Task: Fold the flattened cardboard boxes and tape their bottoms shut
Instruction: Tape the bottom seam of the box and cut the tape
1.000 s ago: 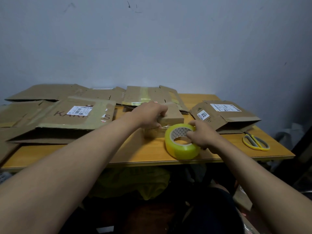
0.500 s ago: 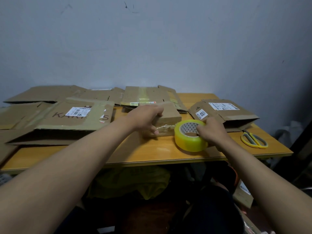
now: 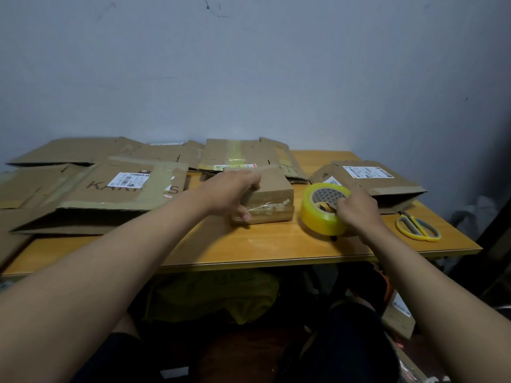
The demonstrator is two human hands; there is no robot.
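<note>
Many flat boxes (image 3: 83, 186) lie on the left side of the tabletop (image 3: 276, 241), from nine o'clock up to eleven o'clock. One flat box (image 3: 124, 189) near the front has a white sticker (image 3: 128, 179) and brown letters on it. More flat boxes (image 3: 237, 154) lie at twelve o'clock, by the wall (image 3: 249, 64).

In the middle sits a small box (image 3: 272, 197) that is folded up. It stands on the tabletop, just past the left hand (image 3: 231, 193). The left hand's grip is on this small box: the fingers curl over its top and the thumb presses on the front side. Clear shiny tape (image 3: 265, 208) runs along that front side.

Just to the right of the small box, at about one o'clock, is a yellow tape roll (image 3: 322, 210). It rests tipped up on the tabletop, close to the small box but not touching it. The right hand (image 3: 356, 210) has its grip on the roll, fingers curled on the rim and into the hole.

Behind the right hand, at two o'clock, lies another brown box (image 3: 370, 178) with white stickers on it. It looks partly flat.

At three o'clock, yellow scissors (image 3: 417, 226) lie flat on the tabletop, apart from the roll.

Under the tabletop is something yellow (image 3: 215, 297); I cannot tell what.
</note>
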